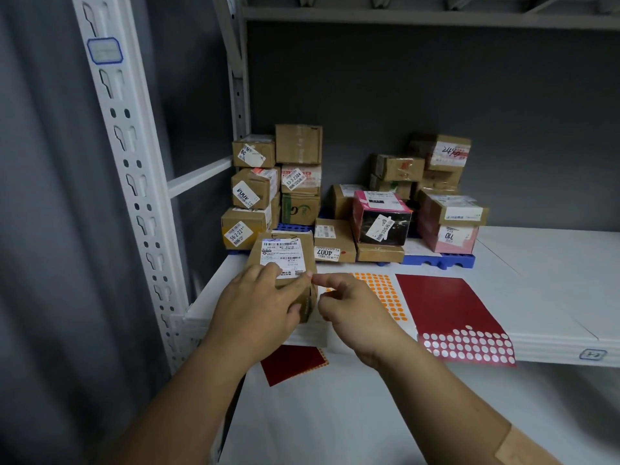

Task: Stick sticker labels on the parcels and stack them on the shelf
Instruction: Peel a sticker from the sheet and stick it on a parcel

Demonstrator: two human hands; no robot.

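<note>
While your left hand grips one parcel at the shelf's front-left corner, your right hand pinches beside it; behind sit two sticker sheets and a box reading 4007.

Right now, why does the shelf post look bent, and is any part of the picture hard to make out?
Head view: the wide-angle lens bows the white shelf post; light is dim and even, without glare; the left hand and right hand at the parcel look slightly soft; small label print is unreadable.

Stacked parcels carry labels "4007", "53-3-2304" and "110" (other print too small to read).
</note>
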